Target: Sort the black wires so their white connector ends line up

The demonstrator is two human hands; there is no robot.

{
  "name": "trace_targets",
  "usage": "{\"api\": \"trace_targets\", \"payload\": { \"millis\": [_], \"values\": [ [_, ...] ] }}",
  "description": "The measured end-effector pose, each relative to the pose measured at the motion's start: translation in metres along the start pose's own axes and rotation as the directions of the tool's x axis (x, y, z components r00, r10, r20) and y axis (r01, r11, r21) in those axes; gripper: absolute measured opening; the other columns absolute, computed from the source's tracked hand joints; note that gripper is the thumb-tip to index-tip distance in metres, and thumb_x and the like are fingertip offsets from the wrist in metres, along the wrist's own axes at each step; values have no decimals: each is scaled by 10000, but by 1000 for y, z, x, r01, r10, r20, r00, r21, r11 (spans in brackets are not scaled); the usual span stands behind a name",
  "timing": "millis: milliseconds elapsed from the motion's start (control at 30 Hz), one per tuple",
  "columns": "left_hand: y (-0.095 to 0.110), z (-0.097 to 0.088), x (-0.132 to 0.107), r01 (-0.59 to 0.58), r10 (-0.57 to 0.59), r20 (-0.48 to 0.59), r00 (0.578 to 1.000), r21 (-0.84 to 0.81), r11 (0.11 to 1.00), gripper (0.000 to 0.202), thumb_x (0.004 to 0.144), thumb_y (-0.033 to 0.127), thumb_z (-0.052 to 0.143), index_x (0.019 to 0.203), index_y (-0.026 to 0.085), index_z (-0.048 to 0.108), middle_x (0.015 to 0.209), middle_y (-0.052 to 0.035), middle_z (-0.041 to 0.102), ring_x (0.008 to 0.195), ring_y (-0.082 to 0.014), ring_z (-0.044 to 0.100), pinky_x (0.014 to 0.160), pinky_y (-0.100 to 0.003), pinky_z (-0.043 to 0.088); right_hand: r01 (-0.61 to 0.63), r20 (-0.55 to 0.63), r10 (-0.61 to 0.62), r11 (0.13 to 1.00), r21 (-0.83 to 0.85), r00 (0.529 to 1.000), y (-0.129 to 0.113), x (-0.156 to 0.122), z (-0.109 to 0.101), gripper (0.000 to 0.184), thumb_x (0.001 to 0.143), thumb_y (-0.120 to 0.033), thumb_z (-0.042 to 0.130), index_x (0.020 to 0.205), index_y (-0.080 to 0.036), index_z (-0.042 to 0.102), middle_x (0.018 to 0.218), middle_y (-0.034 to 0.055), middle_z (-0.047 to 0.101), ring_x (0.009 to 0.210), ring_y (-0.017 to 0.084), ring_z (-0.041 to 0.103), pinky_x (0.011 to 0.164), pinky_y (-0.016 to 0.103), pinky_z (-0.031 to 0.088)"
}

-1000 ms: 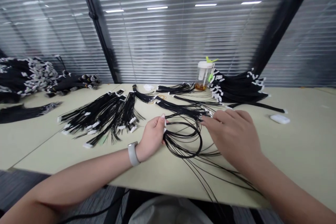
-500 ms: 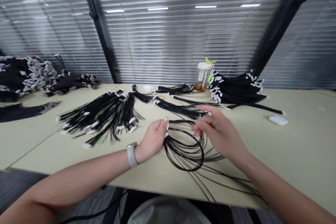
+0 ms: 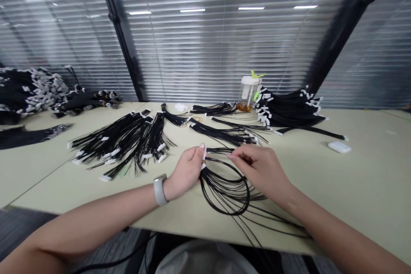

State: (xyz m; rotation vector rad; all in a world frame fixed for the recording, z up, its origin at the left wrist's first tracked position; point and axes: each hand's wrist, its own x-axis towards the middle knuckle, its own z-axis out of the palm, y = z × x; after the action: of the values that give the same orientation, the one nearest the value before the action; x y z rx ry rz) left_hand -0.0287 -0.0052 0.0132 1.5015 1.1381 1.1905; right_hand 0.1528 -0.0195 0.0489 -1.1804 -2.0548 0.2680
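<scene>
My left hand (image 3: 189,166) is closed on the white connector end of a black wire harness (image 3: 224,178), the thumb lying along the connector. From there the thin black wires loop round to the right, and several loose strands trail over the table's front edge. My right hand (image 3: 261,167) is at the upper right of the loop, with thumb and fingertips pinched together on the wires near the connector. Which strands lie between those fingertips is too small to make out. A grey watch band (image 3: 159,189) circles my left wrist.
Bundles of black wires with white connectors (image 3: 120,143) lie left on the pale table (image 3: 362,197). Behind my hands are more wire bundles (image 3: 221,132), a lidded cup (image 3: 248,94) and a connector pile (image 3: 290,109). A white object (image 3: 339,147) rests at right.
My right hand has come down and left, and its spread fingers have closed into a pinch at the wires. My left hand keeps its hold on the harness.
</scene>
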Motion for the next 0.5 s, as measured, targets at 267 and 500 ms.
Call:
{"api": "trace_targets", "payload": {
  "millis": [267,500],
  "values": [
    [-2,-1,-2,-16,16,31,999,-23,1000,376,821,456,410,603,152,445,546,34,410,510,-81,349,494,-201,319,9,2,-9,1000,10,1000,0,0,2,194,817,-228,489,675,-168,607,585,-17,594,547,102,513,533,211,351],
    [1,-1,-2,-15,15,34,999,-18,1000,387,829,465,399,600,155,435,541,43,392,505,-77,334,495,-200,306,67,7,-67,998,1,998,0,-1,1,176,825,-194,491,708,-171,621,660,-9,620,605,99,538,582,211,376]
  ]
}}
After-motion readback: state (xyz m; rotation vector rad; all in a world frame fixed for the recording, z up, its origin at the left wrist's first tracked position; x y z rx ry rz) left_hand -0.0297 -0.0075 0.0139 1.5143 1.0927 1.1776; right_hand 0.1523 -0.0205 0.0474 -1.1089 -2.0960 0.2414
